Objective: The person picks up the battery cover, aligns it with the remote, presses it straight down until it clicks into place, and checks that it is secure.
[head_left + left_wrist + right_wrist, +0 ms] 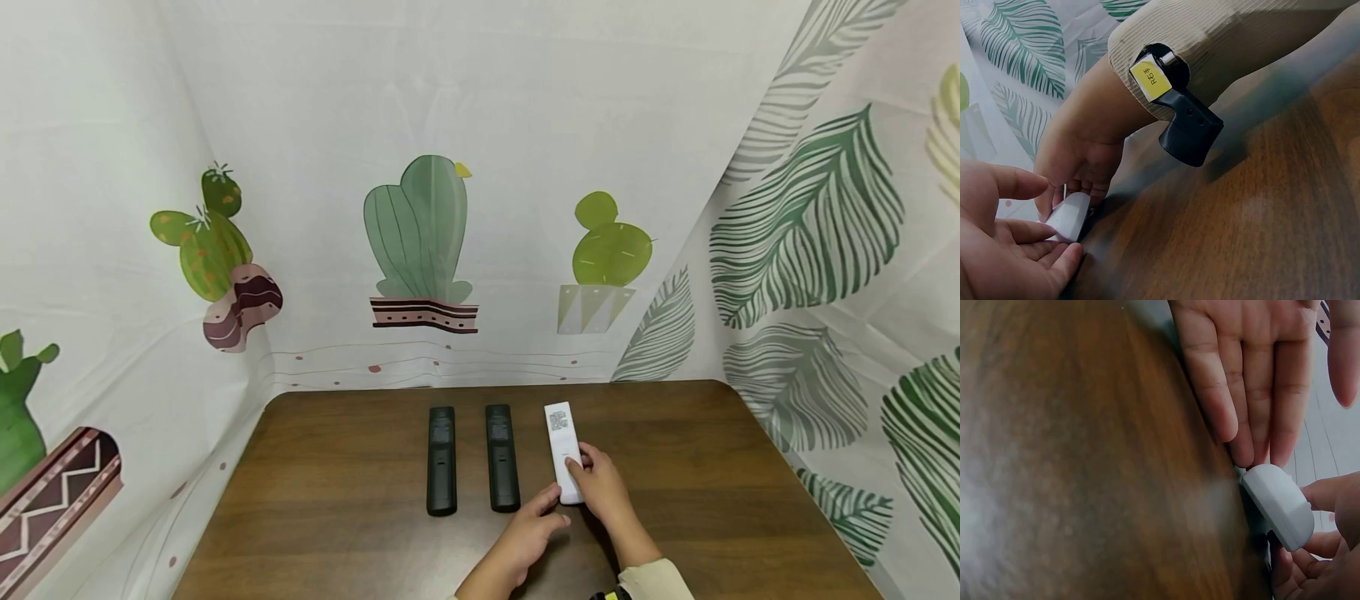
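A white remote control (pixel 563 454) lies on the right part of the table, its printed label facing up. My right hand (pixel 603 486) grips its near half from the right, thumb on top and fingers along the side. My left hand (pixel 525 533) is at the left of its near end, with straight fingers touching it and the thumb apart. The right wrist view shows the remote's rounded end (pixel 1282 506) between the two hands, slightly tilted. To the left, two black remote controls (pixel 442 461) (pixel 502 458) lie side by side, battery covers up.
The brown wooden table (pixel 337 500) has rounded far corners. Behind it and at both sides hangs a white cloth (pixel 315 250) printed with cacti and leaves. A black strap mount with a yellow tag (pixel 1150 78) sits on the right wrist.
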Demonstrator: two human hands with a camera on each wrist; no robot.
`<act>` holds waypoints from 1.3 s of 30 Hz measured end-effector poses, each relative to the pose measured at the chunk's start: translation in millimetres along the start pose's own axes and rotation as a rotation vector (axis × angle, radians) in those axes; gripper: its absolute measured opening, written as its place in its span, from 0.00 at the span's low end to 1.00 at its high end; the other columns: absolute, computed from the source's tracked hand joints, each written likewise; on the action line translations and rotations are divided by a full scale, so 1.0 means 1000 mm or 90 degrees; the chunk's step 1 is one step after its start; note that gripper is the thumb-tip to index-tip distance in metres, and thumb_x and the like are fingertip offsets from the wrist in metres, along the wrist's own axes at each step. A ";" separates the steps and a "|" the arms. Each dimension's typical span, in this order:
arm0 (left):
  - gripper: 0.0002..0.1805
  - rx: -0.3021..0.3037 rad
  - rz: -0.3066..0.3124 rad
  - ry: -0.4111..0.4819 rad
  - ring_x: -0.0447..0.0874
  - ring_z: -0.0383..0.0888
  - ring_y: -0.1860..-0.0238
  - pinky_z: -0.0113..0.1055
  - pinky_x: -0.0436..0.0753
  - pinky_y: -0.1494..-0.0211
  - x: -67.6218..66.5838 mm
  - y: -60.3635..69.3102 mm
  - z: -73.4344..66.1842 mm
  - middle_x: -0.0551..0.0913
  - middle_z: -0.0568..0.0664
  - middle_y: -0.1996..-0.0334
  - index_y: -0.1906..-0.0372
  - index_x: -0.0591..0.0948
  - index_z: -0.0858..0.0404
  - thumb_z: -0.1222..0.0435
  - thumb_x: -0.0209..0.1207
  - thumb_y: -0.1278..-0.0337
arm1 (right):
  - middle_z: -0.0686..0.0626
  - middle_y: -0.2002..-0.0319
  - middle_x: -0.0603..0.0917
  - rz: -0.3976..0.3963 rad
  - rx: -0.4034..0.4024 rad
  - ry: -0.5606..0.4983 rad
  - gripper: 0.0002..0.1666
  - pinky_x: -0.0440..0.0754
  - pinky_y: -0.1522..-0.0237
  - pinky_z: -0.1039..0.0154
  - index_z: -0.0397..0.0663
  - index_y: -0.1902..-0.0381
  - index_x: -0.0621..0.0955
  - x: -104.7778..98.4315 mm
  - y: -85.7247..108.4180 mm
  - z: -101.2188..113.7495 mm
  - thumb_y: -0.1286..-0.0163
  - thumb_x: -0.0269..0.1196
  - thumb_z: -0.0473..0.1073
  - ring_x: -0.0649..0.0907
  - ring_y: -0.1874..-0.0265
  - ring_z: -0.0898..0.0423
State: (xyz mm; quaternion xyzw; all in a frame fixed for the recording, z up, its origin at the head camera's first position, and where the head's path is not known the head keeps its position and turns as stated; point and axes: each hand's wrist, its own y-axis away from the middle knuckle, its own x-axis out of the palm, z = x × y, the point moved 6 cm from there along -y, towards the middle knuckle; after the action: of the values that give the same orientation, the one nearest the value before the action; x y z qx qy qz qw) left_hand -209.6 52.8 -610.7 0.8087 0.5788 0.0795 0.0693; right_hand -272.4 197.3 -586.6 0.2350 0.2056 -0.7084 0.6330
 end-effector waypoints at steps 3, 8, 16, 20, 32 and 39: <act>0.33 0.000 -0.007 -0.013 0.57 0.64 0.23 0.65 0.57 0.24 0.000 0.000 0.001 0.68 0.59 0.25 0.30 0.72 0.68 0.64 0.60 0.42 | 0.37 0.56 0.84 -0.004 -0.003 0.033 0.28 0.79 0.54 0.54 0.28 0.38 0.76 -0.002 0.001 -0.001 0.28 0.61 0.43 0.82 0.57 0.47; 0.34 0.006 -0.010 -0.025 0.54 0.65 0.22 0.67 0.52 0.23 0.002 0.002 0.000 0.66 0.58 0.24 0.29 0.72 0.68 0.65 0.60 0.43 | 0.36 0.55 0.82 -0.008 -0.003 0.054 0.28 0.78 0.47 0.45 0.29 0.38 0.76 -0.003 0.002 -0.003 0.28 0.61 0.45 0.81 0.53 0.44; 0.34 0.012 -0.015 -0.044 0.55 0.64 0.22 0.67 0.52 0.23 0.003 0.004 -0.001 0.67 0.55 0.24 0.29 0.72 0.67 0.65 0.61 0.44 | 0.37 0.54 0.80 -0.013 -0.011 0.052 0.28 0.77 0.49 0.51 0.29 0.38 0.76 -0.003 0.003 -0.004 0.27 0.61 0.45 0.80 0.53 0.46; 0.34 0.015 -0.017 -0.041 0.55 0.63 0.22 0.67 0.52 0.23 0.003 0.003 0.001 0.67 0.55 0.24 0.29 0.72 0.67 0.65 0.61 0.44 | 0.38 0.54 0.79 -0.010 -0.016 0.049 0.27 0.76 0.50 0.53 0.28 0.38 0.77 -0.003 0.004 -0.003 0.27 0.60 0.44 0.79 0.54 0.47; 0.34 0.017 -0.015 -0.051 0.56 0.64 0.22 0.66 0.53 0.23 0.003 0.003 0.002 0.67 0.55 0.25 0.30 0.73 0.67 0.64 0.62 0.44 | 0.38 0.53 0.79 -0.012 -0.003 0.024 0.25 0.75 0.50 0.56 0.31 0.40 0.78 -0.003 0.005 -0.009 0.28 0.61 0.43 0.79 0.54 0.48; 0.34 0.015 -0.010 -0.051 0.55 0.63 0.22 0.65 0.53 0.23 0.004 0.003 0.001 0.67 0.56 0.24 0.30 0.72 0.68 0.64 0.61 0.43 | 0.38 0.53 0.79 -0.011 0.007 0.007 0.23 0.75 0.54 0.60 0.32 0.40 0.78 -0.004 0.005 -0.009 0.28 0.61 0.42 0.79 0.56 0.50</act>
State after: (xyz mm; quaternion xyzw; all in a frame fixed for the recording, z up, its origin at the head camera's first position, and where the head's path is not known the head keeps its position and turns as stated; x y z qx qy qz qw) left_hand -205.4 55.8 -610.8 0.8073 0.5830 0.0394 0.0833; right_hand -266.3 205.6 -591.4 0.2406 0.2070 -0.7138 0.6243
